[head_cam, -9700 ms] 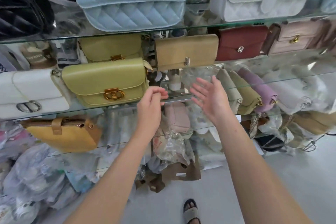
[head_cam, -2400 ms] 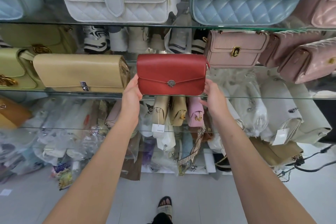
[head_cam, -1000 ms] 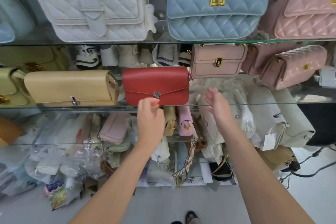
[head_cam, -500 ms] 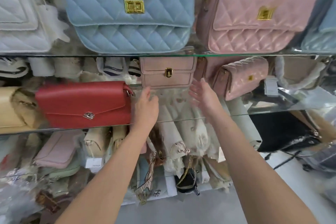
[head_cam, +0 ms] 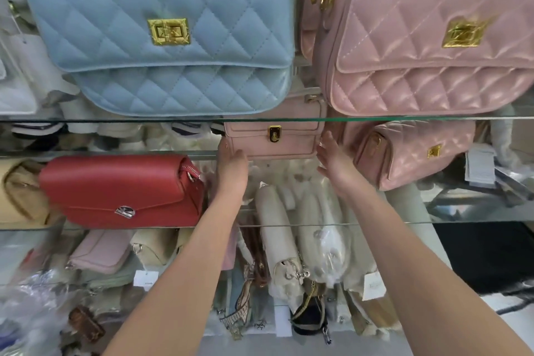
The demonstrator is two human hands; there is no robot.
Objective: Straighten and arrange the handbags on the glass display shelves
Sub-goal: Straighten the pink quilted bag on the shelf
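Open and flat, the left hand (head_cam: pixel 232 166) touched the small pink bag's (head_cam: pixel 274 136) left side; the right hand (head_cam: pixel 332 157), open too, was just beside its right side. That bag stood far back on the middle glass shelf (head_cam: pixel 462 211); the red bag (head_cam: pixel 115 191) sat nearer, on the left.

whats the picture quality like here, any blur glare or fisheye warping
Head view: wide-angle warping swells the blue quilted bag and flares the forearms at the bottom edge; motion blur smears the upper pink quilted bag's clasp and the wrapped stock at lower left; glare streaks the glass shelf at right; the red bag reads fairly sharp.
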